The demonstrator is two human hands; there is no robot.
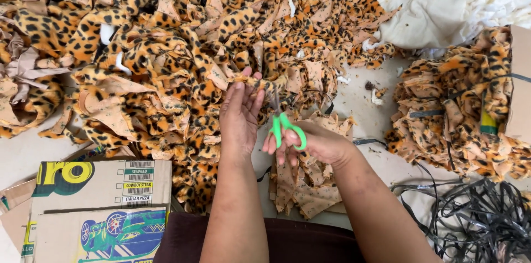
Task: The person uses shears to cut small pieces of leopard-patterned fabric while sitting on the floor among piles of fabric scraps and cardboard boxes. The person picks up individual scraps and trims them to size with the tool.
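My left hand (pixel 241 112) is raised palm-up and pinches a small leopard-print fabric piece (pixel 255 81) between thumb and fingertips. My right hand (pixel 315 142) grips green-handled scissors (pixel 285 126), whose blades point up toward that piece, just to the right of my left fingers. A big heap of leopard-print fabric pieces (pixel 166 47) covers the surface behind both hands. A flat stack of cut pieces (pixel 301 191), tan backing up, lies under my right wrist.
A bundled pile of leopard-print pieces (pixel 459 113) sits at right beside a cardboard sheet (pixel 521 86). Cream cloth (pixel 426 8) lies at top right. Black strapping (pixel 475 213) tangles at bottom right. Printed cardboard boxes (pixel 99 207) stand at bottom left.
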